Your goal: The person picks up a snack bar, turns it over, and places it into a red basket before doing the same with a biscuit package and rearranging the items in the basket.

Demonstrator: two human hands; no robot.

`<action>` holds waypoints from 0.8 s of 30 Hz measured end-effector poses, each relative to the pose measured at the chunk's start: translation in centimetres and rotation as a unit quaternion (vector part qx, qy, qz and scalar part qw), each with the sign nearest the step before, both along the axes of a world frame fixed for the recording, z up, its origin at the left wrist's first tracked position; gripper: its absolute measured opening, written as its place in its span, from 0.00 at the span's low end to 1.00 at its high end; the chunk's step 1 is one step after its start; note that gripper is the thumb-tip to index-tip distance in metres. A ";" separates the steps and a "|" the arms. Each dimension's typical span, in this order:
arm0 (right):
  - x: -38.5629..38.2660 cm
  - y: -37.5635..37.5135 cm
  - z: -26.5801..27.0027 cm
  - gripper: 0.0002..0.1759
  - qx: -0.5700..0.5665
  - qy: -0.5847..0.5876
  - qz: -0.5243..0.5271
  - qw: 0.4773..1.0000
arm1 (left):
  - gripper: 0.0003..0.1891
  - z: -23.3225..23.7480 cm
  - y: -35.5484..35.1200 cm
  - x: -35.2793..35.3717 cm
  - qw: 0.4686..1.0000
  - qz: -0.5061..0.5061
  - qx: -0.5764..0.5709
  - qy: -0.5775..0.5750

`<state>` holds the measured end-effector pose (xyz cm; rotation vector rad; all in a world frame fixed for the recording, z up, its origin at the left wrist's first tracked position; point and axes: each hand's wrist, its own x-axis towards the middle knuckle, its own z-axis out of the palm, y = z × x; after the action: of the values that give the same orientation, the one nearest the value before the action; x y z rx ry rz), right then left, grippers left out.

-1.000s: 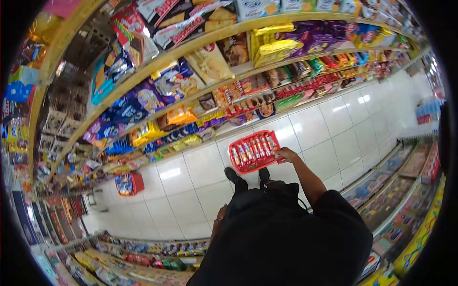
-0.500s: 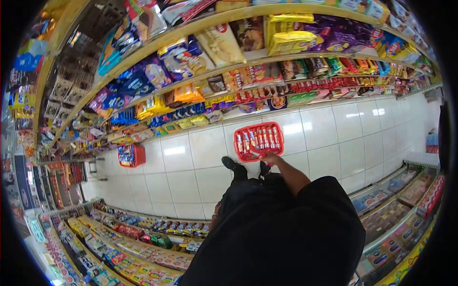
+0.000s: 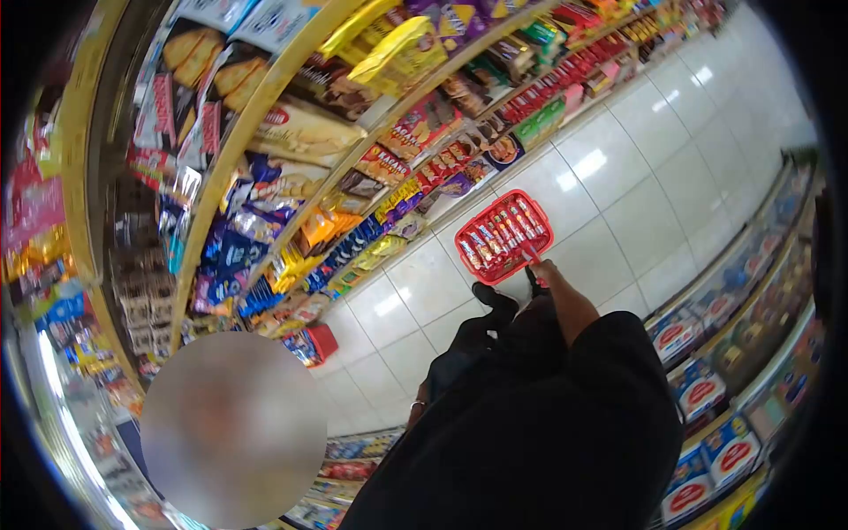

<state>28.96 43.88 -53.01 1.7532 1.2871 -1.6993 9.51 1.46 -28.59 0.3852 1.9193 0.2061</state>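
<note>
On the tiled floor by my feet stands a red plastic basket holding rows of narrow red-and-white wrapped packs. My right hand is at the basket's near right rim, its fingers closed on a slim whitish pack that looks like those inside. The grip's details are small and partly smeared. My left hand hangs low beside my leg, a bracelet at its wrist; its fingers are mostly hidden by my dark clothing.
A long shelf of packaged biscuits and snacks runs along the far side. Another red basket with blue packs stands at left. Boxed goods fill shelves at lower right. A blurred round patch covers the lower left.
The view has turned, so the shelves and floor now slant. My right hand stays at the basket with the pack, now nearer its right rim. The blurred patch has appeared.
</note>
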 end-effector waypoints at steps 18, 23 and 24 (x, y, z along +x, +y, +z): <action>-8.0 4.1 -9.8 0.30 0.294 0.331 0.064 0.894 | 0.29 -39.0 16.2 -18.6 0.949 -0.171 -0.175 0.196; -10.0 6.1 -11.4 0.29 0.345 0.353 0.118 0.862 | 0.30 -48.0 25.6 -22.7 0.972 0.163 0.152 -0.070; -10.4 6.3 -12.1 0.29 0.325 0.363 0.088 0.869 | 0.33 -48.4 28.0 -22.7 0.977 0.145 0.141 -0.060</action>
<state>18.54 50.18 -65.09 1.1985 2.5029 -2.0421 -13.15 29.48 -77.00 0.2710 1.8248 0.6852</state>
